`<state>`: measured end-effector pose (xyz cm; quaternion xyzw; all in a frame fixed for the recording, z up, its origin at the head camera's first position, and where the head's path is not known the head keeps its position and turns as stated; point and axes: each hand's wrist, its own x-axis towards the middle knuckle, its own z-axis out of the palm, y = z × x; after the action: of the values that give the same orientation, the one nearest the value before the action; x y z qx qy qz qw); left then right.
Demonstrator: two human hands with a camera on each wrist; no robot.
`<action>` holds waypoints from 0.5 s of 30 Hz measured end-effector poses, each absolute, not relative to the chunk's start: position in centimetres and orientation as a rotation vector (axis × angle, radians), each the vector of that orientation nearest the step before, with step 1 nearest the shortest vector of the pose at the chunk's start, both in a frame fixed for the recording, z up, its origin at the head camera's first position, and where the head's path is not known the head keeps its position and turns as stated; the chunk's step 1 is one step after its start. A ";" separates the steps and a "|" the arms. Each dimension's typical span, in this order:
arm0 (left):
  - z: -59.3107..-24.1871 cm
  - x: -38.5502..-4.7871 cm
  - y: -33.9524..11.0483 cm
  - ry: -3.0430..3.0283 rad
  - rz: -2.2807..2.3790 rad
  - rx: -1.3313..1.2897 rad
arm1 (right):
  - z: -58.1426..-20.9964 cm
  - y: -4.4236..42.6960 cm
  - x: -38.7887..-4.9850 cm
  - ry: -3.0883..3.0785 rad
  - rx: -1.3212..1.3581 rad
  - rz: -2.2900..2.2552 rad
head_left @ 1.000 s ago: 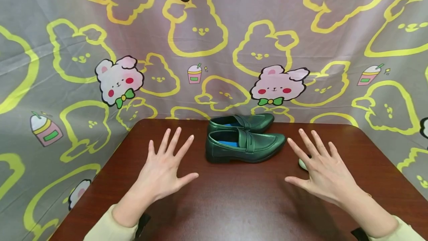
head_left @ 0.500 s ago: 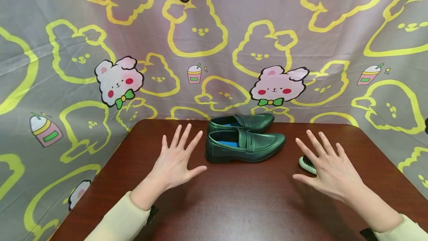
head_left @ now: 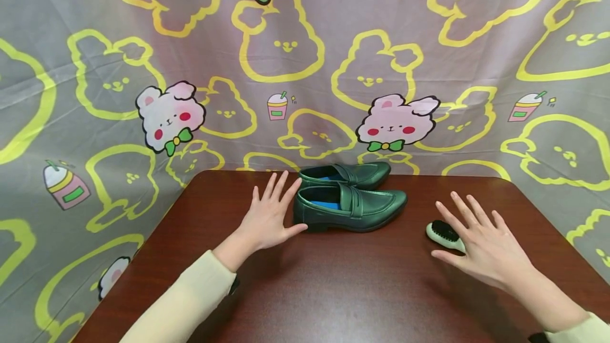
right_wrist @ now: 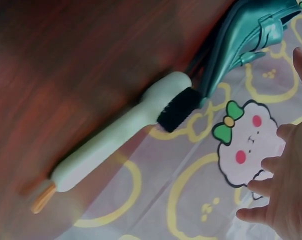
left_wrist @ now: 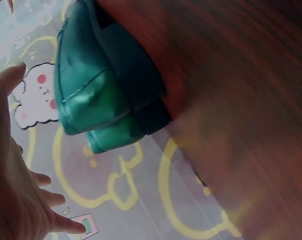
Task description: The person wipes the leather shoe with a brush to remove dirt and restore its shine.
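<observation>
Two dark green loafers stand side by side at the table's back, toes to the right; the front shoe point(head_left: 350, 208) partly hides the rear shoe point(head_left: 371, 173). My left hand point(head_left: 268, 221), fingers spread, is at the heel end of the front shoe and holds nothing. Over the brush point(head_left: 444, 233) hovers my right hand point(head_left: 491, 247), also spread and holding nothing. It hides the brush's handle in the head view. In the right wrist view the brush point(right_wrist: 111, 135) shows a pale green body, black bristles and an orange tip.
The brown table point(head_left: 343, 290) has its back edge close to a hanging grey cloth point(head_left: 305, 83) with yellow outlines and rabbit faces, which also runs along both sides.
My left hand has moved right and away from me, up to the shoe heels. The right hand has shifted right, uncovering the brush's bristle head. Shoes and brush have stayed put.
</observation>
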<state>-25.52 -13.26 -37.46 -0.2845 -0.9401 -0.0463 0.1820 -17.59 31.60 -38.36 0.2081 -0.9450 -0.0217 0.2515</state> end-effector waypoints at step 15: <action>-40.4 -28.6 -10.9 -2.795 -0.291 -0.891 | -40.6 34.7 -16.7 -2.621 0.545 -0.017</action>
<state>-28.65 -10.92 -40.43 -0.3009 -0.9437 -0.0983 0.0965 -16.73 34.65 -40.57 0.1980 -0.9528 -0.0062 0.2302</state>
